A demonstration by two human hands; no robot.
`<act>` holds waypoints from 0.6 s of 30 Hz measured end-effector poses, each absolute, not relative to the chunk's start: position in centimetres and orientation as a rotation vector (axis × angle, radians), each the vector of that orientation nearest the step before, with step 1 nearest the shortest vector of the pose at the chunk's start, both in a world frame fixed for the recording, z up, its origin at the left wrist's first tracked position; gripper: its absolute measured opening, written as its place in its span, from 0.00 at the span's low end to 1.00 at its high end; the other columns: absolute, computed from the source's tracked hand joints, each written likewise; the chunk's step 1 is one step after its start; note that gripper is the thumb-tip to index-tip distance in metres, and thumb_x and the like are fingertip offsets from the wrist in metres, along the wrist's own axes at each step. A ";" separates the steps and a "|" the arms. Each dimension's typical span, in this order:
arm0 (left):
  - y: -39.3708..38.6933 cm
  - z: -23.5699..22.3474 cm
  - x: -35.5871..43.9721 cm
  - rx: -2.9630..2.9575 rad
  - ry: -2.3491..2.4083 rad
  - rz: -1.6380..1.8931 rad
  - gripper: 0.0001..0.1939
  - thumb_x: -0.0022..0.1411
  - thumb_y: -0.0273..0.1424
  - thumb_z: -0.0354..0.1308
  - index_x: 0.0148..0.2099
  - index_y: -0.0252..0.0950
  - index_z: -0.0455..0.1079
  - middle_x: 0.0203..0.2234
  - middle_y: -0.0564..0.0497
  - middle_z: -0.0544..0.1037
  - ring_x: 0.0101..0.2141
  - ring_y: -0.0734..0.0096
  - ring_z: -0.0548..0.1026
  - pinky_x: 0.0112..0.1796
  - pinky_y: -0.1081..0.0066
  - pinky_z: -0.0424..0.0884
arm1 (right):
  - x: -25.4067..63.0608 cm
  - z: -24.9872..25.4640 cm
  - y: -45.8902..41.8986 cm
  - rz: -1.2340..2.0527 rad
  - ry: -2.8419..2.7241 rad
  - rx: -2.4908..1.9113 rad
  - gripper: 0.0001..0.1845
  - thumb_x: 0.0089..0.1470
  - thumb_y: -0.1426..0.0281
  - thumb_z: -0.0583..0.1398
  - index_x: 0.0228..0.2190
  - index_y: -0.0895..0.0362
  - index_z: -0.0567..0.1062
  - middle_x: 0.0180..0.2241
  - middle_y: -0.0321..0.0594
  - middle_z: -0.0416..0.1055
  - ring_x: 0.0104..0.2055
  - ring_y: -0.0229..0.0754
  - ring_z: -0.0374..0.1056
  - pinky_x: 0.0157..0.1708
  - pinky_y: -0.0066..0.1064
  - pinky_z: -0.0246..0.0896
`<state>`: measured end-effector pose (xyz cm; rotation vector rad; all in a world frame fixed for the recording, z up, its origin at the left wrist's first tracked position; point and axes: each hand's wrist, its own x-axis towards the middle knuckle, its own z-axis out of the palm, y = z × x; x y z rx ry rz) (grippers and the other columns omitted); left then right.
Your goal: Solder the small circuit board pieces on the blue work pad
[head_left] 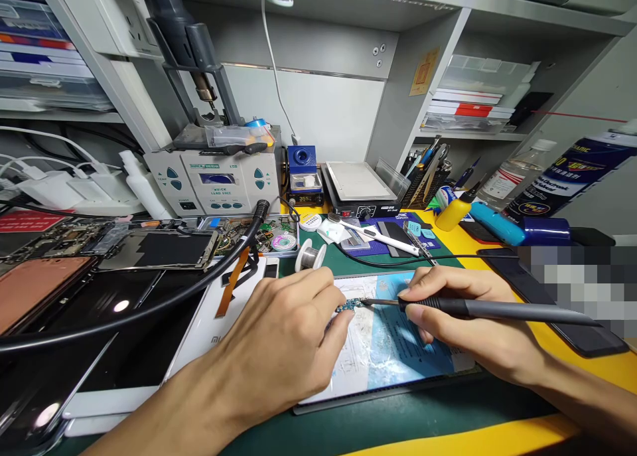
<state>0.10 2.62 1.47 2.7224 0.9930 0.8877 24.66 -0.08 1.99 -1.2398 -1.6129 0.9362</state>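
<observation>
Pinched between the thumb and fingers of my left hand [293, 330] is a small blue circuit board [352, 304]. My right hand [460, 316] is closed round the grip of a soldering iron [472, 308]. The iron lies nearly level, its tip pointing left and meeting the right end of the board, though exact contact is too small to make out. Both hands are above a glossy white and blue booklet [408, 356] on the green mat [388, 416]. A spool of solder wire [310, 255] stands just beyond my left fingers.
A thick black hose [199, 290] crosses the left side over phone panels [139, 336]. Behind stand a hot-air rework station [213, 180], a blue soldering unit [302, 170] and a small heating plate [361, 184]. A white brush [383, 237], yellow bottle [454, 212] and spray can [572, 170] are further right.
</observation>
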 end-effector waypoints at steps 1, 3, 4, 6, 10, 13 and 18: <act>2.6 1.4 0.1 2.722 0.991 0.888 0.08 0.66 0.26 0.56 0.39 0.33 0.77 0.29 0.50 0.74 0.30 0.65 0.74 0.31 0.64 0.67 | 24.6 2.0 -0.1 0.926 -1.598 -1.250 0.02 0.52 0.72 0.67 0.28 0.55 0.81 0.18 0.33 0.70 0.23 0.37 0.63 0.25 0.30 0.59; 2.6 1.4 0.1 2.718 0.990 0.884 0.08 0.66 0.26 0.56 0.39 0.33 0.77 0.29 0.50 0.74 0.30 0.65 0.74 0.31 0.64 0.67 | 24.5 2.0 -0.2 0.903 -1.604 -1.268 0.02 0.52 0.71 0.67 0.28 0.55 0.81 0.18 0.33 0.70 0.22 0.36 0.63 0.25 0.30 0.59; 2.7 1.3 0.1 2.716 0.990 0.885 0.07 0.66 0.26 0.56 0.39 0.33 0.77 0.29 0.50 0.74 0.30 0.65 0.74 0.30 0.64 0.67 | 24.6 2.0 -0.1 0.895 -1.624 -1.274 0.02 0.52 0.71 0.66 0.29 0.55 0.81 0.18 0.33 0.70 0.22 0.37 0.63 0.25 0.29 0.59; 2.7 1.3 0.1 2.716 0.984 0.899 0.07 0.66 0.26 0.56 0.39 0.33 0.76 0.28 0.51 0.73 0.29 0.66 0.73 0.30 0.65 0.66 | 24.8 1.9 0.0 0.883 -1.662 -1.281 0.02 0.53 0.71 0.66 0.29 0.54 0.81 0.19 0.33 0.70 0.22 0.36 0.63 0.24 0.29 0.60; 2.7 1.3 0.1 2.721 0.975 0.921 0.07 0.66 0.26 0.56 0.38 0.33 0.76 0.28 0.51 0.73 0.28 0.66 0.72 0.29 0.65 0.66 | 25.2 1.7 0.1 0.867 -1.703 -1.264 0.03 0.54 0.72 0.65 0.30 0.54 0.81 0.19 0.33 0.71 0.23 0.36 0.64 0.25 0.28 0.61; 2.7 1.3 0.1 2.729 0.972 0.933 0.07 0.66 0.26 0.56 0.38 0.33 0.76 0.27 0.51 0.73 0.28 0.66 0.72 0.29 0.65 0.66 | 25.2 1.7 0.2 0.874 -1.730 -1.243 0.03 0.54 0.72 0.65 0.31 0.53 0.81 0.19 0.33 0.71 0.23 0.36 0.65 0.25 0.28 0.62; 2.6 1.3 0.0 2.745 0.981 0.911 0.07 0.66 0.26 0.56 0.38 0.33 0.76 0.28 0.51 0.73 0.28 0.65 0.73 0.29 0.65 0.66 | 25.4 1.5 0.1 0.865 -1.724 -1.236 0.03 0.55 0.72 0.66 0.31 0.53 0.81 0.20 0.33 0.71 0.23 0.36 0.64 0.25 0.28 0.61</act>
